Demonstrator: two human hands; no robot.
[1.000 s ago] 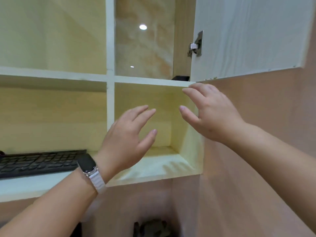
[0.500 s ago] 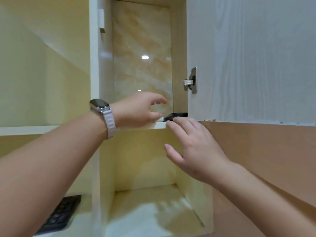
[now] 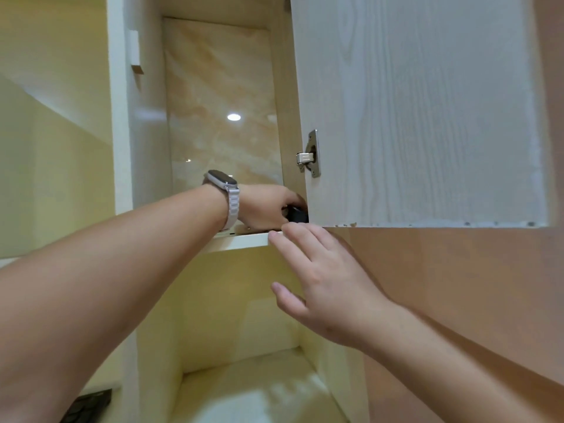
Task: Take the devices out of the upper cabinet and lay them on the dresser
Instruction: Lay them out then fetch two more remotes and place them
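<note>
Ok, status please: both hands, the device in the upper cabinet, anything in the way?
Left hand grips black device on upper shelf. Right hand open, just under the shelf edge. Open cabinet door hides part of device.

Black device (image 3: 297, 214), white wood-grain cabinet door (image 3: 421, 111), beige marbled back panel (image 3: 219, 96), white watch strap (image 3: 232, 206)

door (image 3: 427, 117): we read white wood-grain laminate, matt; bottom edge chipped and rough
hinge (image 3: 311, 154): bright metal, polished
back panel (image 3: 219, 87): marble look, high gloss; we see a lamp mirrored in it
shelf (image 3: 244, 239): white edge, smooth
lower walls (image 3: 232, 300): cream, smooth, slight sheen
side panel (image 3: 457, 285): tan wood grain, matt
watch (image 3: 222, 179): glossy dark face, metal-look case, pale ribbed strap
device (image 3: 297, 213): black; we can't tell the finish
keyboard (image 3: 88, 404): black, looks plastic
</note>
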